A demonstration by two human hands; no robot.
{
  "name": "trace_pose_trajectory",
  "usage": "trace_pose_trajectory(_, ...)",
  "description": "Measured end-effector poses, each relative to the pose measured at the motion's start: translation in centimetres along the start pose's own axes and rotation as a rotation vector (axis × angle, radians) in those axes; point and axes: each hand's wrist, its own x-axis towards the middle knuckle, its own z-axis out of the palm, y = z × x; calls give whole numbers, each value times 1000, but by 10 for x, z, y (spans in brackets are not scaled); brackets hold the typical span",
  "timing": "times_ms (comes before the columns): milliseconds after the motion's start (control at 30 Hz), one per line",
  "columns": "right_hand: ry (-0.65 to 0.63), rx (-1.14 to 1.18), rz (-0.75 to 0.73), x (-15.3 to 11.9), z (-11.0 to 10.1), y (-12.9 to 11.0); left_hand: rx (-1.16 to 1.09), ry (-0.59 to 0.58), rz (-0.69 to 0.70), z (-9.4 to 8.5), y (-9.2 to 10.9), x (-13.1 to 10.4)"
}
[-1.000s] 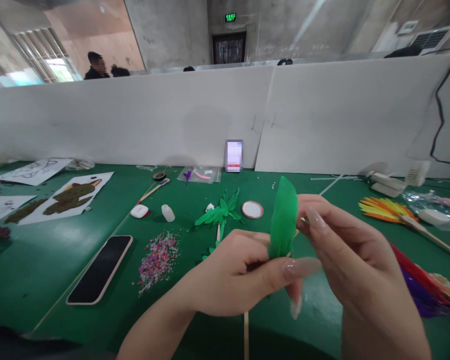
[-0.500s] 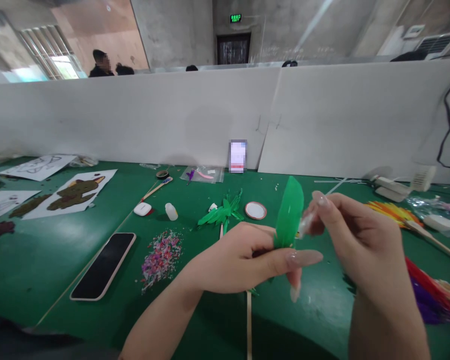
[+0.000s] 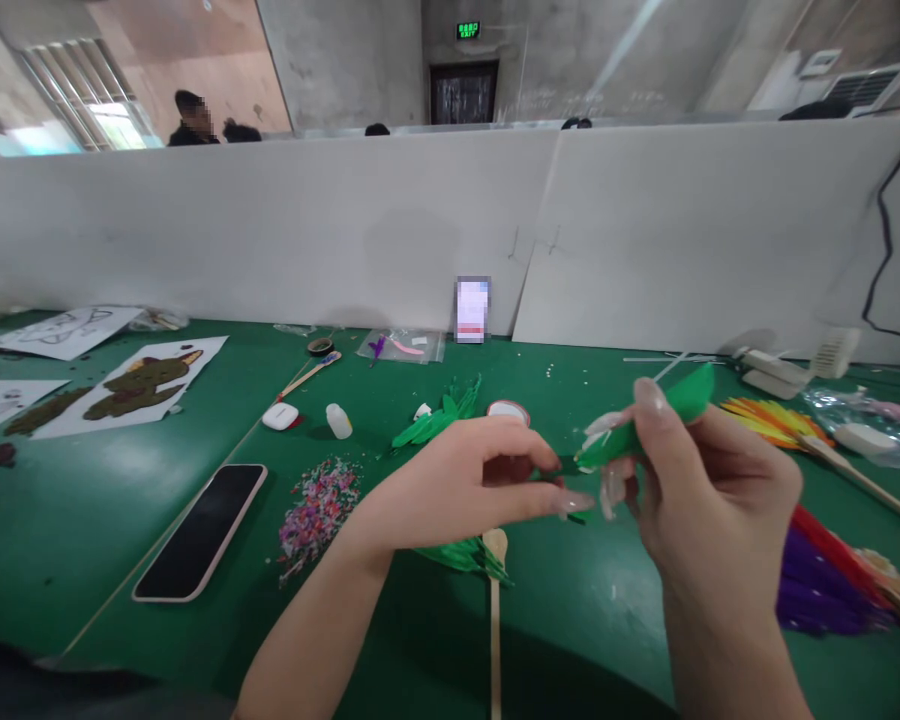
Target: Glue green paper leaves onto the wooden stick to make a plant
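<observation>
A green feather-like piece (image 3: pixel 686 395) is pinched in my right hand (image 3: pixel 709 490), together with a thin white stick and some clear, whitish material. To its left, my left hand (image 3: pixel 457 480) has thumb and fingers drawn together near the lower tip of the green piece; a small dark green bit shows at its fingertips, too small to make out. Under my left hand, green strips (image 3: pixel 461 555) lie by the round head of a wooden spoon (image 3: pixel 495 620). More green strips (image 3: pixel 446 410) lie behind that hand, beside a round white lid (image 3: pixel 508 410), partly hidden.
A phone (image 3: pixel 201 535), a heap of colourful bits (image 3: pixel 319 515) and a small white bottle (image 3: pixel 338 421) lie left. Yellow-orange strips (image 3: pixel 772 425) and purple strips (image 3: pixel 825 590) are right. A white partition (image 3: pixel 270 230) stands behind, with a lit phone (image 3: pixel 472 308) against it.
The green piece has passed from my left hand to my right and tilted over to the right. My left hand has moved slightly left, uncovering the spoon's head.
</observation>
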Motion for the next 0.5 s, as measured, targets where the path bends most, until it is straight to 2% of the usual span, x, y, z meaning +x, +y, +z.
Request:
trace_pose_trajectory(100, -8, 90, -2, 4, -3, 2, -18, 77, 14, -2, 2, -1)
trace_pose_trajectory(333, 16, 130, -56, 3, -4, 0, -245, 211, -40, 5, -1, 2)
trace_pose_trajectory(500, 6, 117, -73, 2, -4, -6, -227, 307, -8, 9, 0, 3)
